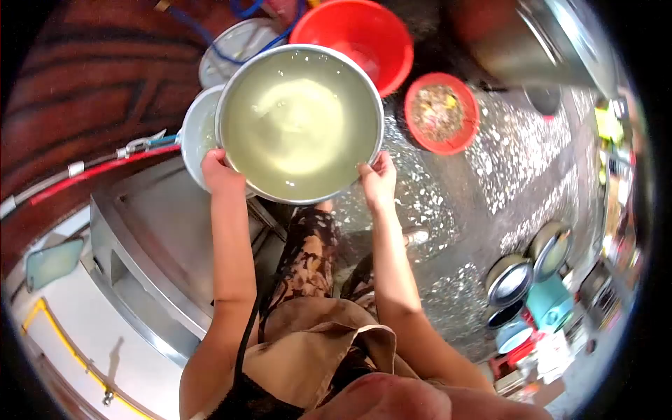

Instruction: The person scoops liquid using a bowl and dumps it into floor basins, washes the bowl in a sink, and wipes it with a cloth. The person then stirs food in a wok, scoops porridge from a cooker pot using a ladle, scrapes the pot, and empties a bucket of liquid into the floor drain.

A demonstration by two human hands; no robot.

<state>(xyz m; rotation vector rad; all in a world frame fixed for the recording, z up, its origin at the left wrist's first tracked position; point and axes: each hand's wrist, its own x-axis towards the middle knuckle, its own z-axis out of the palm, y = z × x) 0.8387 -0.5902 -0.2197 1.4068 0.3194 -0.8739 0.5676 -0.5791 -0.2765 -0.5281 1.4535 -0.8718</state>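
Observation:
A wide round metal basin (299, 126), filled with cloudy yellowish-green liquid, is held up in front of my body. The fingers of my left hand (222, 173) are wrapped round its lower left rim. At the lower right rim, my right hand (379, 179) grips the edge with the thumb on top. Behind the basin's left side is a pale bucket (199, 136), partly hidden. A large red tub (381, 42) sits beyond the basin, partly covered by it. Right of the basin stands a smaller red bowl (442, 113) with scraps in it.
A stainless steel counter (168, 231) runs along my left. A white lid (238, 49) and blue hose lie at the top. A large metal vessel (535, 35) stands upper right. Metal pots (509, 280) and a teal container (550, 304) are at lower right on the wet floor.

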